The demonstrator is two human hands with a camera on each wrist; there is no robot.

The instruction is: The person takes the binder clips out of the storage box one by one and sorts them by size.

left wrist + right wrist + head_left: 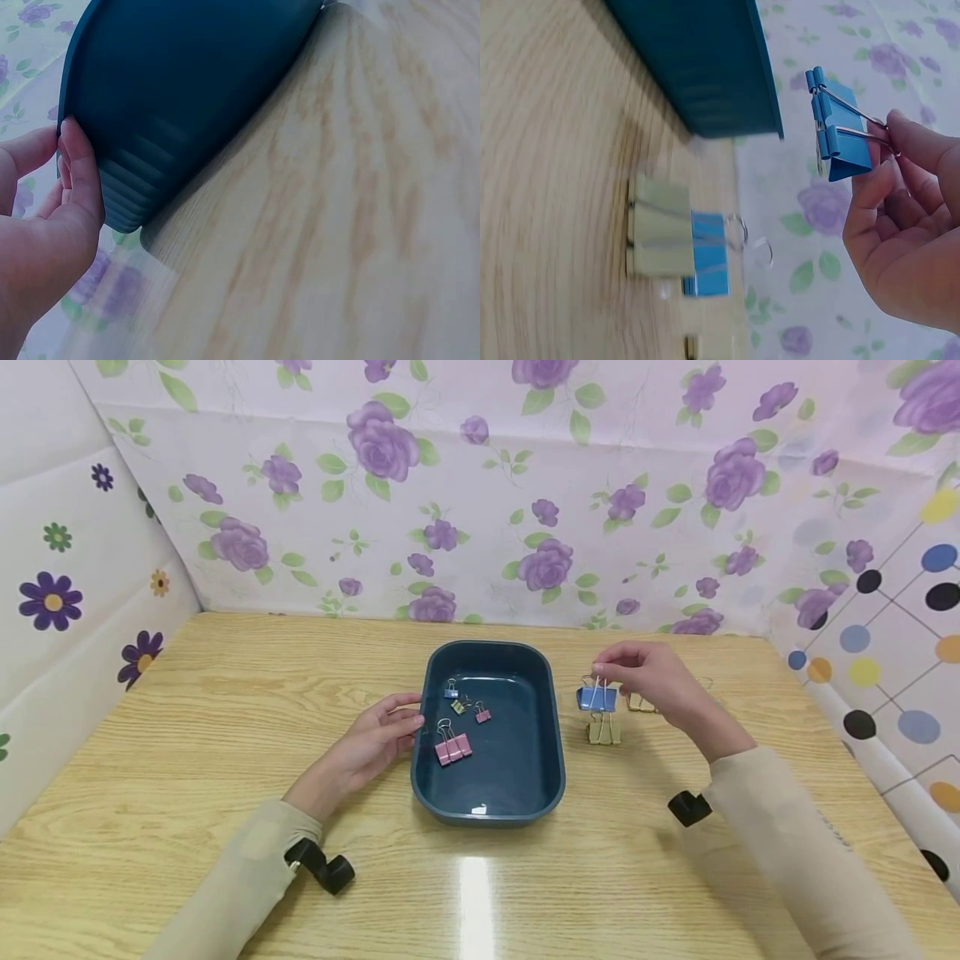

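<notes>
My right hand (648, 681) pinches the wire handles of a blue binder clip (844, 127) between thumb and fingers, holding it raised right of a dark teal bin (517, 777). Below, a yellow binder clip (660, 229) and a second blue binder clip (710, 259) sit side by side on the table. My left hand (375, 743) rests its fingertips and thumb against the bin's left side, right at the rim. Inside the bin lie a large pink binder clip (453, 749) and small blue (452, 692), yellow (458, 707) and pink (482, 715) ones.
Another yellow clip (641, 703) shows partly behind my right hand. The wooden table (300, 660) backs onto a flowered cloth (495, 502), with patterned cloths at both sides. A black wrist mount (318, 867) sits on my left sleeve, another (688, 808) on my right.
</notes>
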